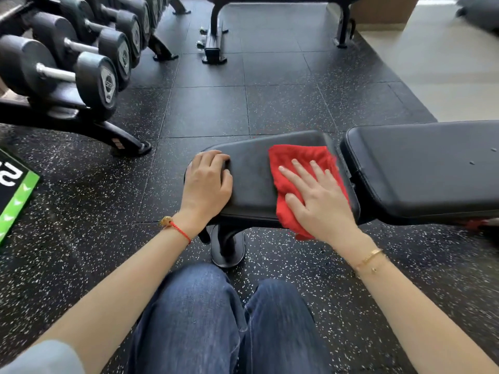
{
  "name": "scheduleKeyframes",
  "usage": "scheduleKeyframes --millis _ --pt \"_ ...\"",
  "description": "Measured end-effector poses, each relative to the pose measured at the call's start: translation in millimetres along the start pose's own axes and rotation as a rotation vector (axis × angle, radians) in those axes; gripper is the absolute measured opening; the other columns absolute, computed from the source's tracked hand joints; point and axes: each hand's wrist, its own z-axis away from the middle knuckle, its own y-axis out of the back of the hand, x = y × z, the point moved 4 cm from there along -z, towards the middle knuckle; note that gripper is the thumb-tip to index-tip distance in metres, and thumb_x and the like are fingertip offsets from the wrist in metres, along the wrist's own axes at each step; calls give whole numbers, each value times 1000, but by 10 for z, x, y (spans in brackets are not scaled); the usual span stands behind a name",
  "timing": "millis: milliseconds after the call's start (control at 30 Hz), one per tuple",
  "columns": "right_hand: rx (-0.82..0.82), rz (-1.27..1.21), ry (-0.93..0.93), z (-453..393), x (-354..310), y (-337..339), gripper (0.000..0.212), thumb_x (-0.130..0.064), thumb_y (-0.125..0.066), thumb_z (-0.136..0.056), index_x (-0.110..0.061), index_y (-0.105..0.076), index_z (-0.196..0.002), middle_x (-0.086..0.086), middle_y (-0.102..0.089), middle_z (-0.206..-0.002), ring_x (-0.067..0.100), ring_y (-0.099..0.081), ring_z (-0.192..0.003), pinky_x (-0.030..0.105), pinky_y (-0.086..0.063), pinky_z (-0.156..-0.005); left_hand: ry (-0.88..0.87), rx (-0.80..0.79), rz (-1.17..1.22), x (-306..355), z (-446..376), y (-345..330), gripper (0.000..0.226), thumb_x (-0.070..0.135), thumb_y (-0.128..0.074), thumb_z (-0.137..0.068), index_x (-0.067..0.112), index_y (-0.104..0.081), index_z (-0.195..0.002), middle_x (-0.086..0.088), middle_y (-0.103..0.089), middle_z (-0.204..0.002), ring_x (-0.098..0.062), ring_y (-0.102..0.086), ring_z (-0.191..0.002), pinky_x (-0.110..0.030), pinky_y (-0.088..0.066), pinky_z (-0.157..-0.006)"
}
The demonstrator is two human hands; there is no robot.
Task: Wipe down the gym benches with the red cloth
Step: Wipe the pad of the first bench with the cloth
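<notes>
A black padded gym bench stands in front of me, with its small seat pad (252,168) in the middle and its long back pad (421,168) running off to the right. The red cloth (299,157) lies on the right half of the seat pad, hanging over the near edge. My right hand (316,195) presses flat on the cloth, fingers spread. My left hand (208,182) rests on the left end of the seat pad, fingers curled over its edge. My knees in blue jeans are below the bench.
A rack of black dumbbells (81,58) fills the upper left, its foot reaching toward the bench. Another bench frame (216,31) stands at the back. A green and black box (13,195) sits at the left edge. Speckled black rubber floor (270,103) lies between.
</notes>
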Motion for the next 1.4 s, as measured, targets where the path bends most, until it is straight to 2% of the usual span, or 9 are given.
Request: scheduleKeyframes --millis 233,333,467,600,767,1033,1133,1267,1400 --pt "-68 -9 -238 -828 491 23 56 -40 -33 -98 -37 -20 -152 -3 -9 -163 34 -7 -149 47 -3 -121 6 26 -47 34 15 -75 32 15 -52 -88 11 -61 -118 -7 -58 -127 -30 -47 -123 -42 -32 -108" --pt "-66 7 -161 -853 275 6 57 -40 -35 -98 -38 -20 -152 -5 -11 -163 31 -8 -149 47 -2 -121 7 38 -44 28 25 -77 32 14 -51 -87 12 -61 -117 -6 -59 -126 -29 -47 -122 -40 -31 -107" --pt "-36 0 64 -289 84 33 58 -42 -35 -93 -38 -27 -150 -8 -19 -161 26 -13 -149 44 -6 -122 2 54 -22 14 25 -67 34 13 -51 -85 13 -61 -117 -5 -59 -125 -28 -47 -122 -41 -31 -107" --pt "-44 -15 40 -247 302 76 56 -41 -37 -94 -39 -28 -150 -8 -20 -161 24 -13 -150 42 -5 -123 4 63 -19 5 28 -70 34 13 -52 -85 13 -62 -118 -4 -60 -125 -28 -48 -122 -42 -33 -107" --pt "-60 23 -144 -878 258 9 56 -41 -34 -98 -36 -21 -152 -5 -10 -163 27 -6 -150 46 -1 -122 20 66 -35 15 16 -82 34 18 -51 -85 15 -62 -117 -3 -60 -125 -28 -48 -122 -41 -33 -106" --pt "-75 5 124 -311 -304 -57 60 -45 -33 -91 -41 -25 -150 -13 -17 -161 21 -10 -150 43 -5 -122 24 75 -8 -51 5 -85 36 19 -52 -83 19 -63 -117 2 -60 -126 -24 -48 -122 -39 -33 -105" --pt "-59 -26 50 -201 -2 13 63 -46 -29 -87 -42 -27 -149 -14 -18 -160 20 -9 -150 42 -4 -123 16 74 -1 -57 20 -83 37 20 -50 -83 20 -63 -118 3 -60 -127 -23 -48 -123 -39 -34 -106" --pt "-41 12 -136 -628 417 31 55 -41 -35 -96 -38 -25 -151 -9 -15 -162 26 -7 -150 46 -3 -122 24 70 -14 -42 30 -92 37 20 -51 -84 19 -62 -120 2 -59 -128 -23 -47 -124 -40 -33 -107" --pt "-63 0 -187 -1118 236 -20 55 -40 -31 -98 -37 -22 -152 -8 -13 -163 28 -8 -150 46 -1 -122 33 65 -22 -16 26 -101 35 19 -54 -85 19 -61 -119 2 -59 -128 -23 -47 -123 -39 -32 -108"
